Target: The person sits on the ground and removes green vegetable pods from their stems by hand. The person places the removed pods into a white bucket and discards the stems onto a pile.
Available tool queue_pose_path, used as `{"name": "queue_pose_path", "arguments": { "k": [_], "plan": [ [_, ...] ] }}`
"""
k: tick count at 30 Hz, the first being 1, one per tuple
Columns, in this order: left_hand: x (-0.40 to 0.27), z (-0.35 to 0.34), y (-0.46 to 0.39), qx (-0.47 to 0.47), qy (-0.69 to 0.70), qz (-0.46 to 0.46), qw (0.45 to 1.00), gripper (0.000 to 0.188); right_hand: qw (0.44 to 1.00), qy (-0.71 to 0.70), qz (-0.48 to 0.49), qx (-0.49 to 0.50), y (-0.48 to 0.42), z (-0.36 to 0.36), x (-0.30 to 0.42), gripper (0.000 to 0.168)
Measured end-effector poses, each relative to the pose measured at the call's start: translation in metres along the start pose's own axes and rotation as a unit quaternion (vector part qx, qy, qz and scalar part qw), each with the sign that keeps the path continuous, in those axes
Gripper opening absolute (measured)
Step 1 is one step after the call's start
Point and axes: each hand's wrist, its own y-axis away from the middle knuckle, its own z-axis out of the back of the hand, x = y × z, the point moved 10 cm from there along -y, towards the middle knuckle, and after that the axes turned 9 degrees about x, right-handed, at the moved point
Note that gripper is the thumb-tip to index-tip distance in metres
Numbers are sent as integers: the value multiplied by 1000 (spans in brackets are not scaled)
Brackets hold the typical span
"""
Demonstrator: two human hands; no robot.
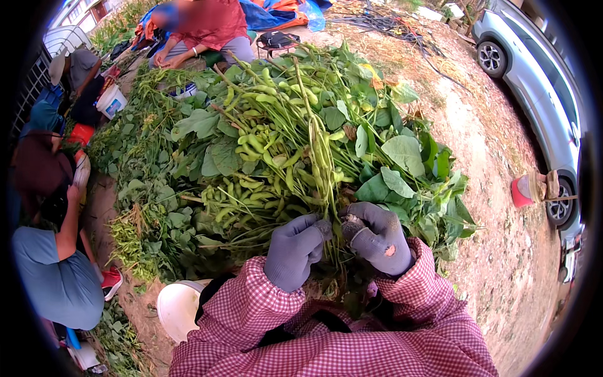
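Observation:
My left hand (301,247), in a worn grey knit glove, has its fingers closed on the lower part of a green soybean plant (320,162) with pods along its upright stem. On the other side of the stem is my right hand (374,235), gloved alike, with a hole in the glove showing skin; its fingertips are pinched together at the plant's edge, and what lies between them is hidden. Beyond both hands spreads a large heap of cut soybean plants (254,141), with plump green pods and broad leaves.
A white bucket (181,306) stands by my left sleeve. Several people sit around the heap at the left and far side, near another white bucket (112,101). A black cable (424,52) lies on the ground. At the right are a red bucket (521,191) and a parked silver car (537,85).

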Motion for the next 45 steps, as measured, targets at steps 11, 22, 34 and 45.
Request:
{"name": "queue_pose_path", "arguments": {
  "k": [11, 22, 34, 45],
  "plan": [
    [-56, -26, 31, -38, -501, -326, 801, 32, 993, -54, -80, 73, -2, -19, -6, 20],
    [-60, -50, 29, 43, -649, -345, 677, 40, 978, -100, -150, 109, 5, -21, -17, 19],
    [-37, -16, 4, 46, -378, -186, 906, 28, 993, 46, 59, 96, 1, -16, -5, 29],
    [-5, -9, -10, 62, -49, -3, 997, 18, 991, 32, -15, 130, 0, -13, -2, 31]
  ]
}}
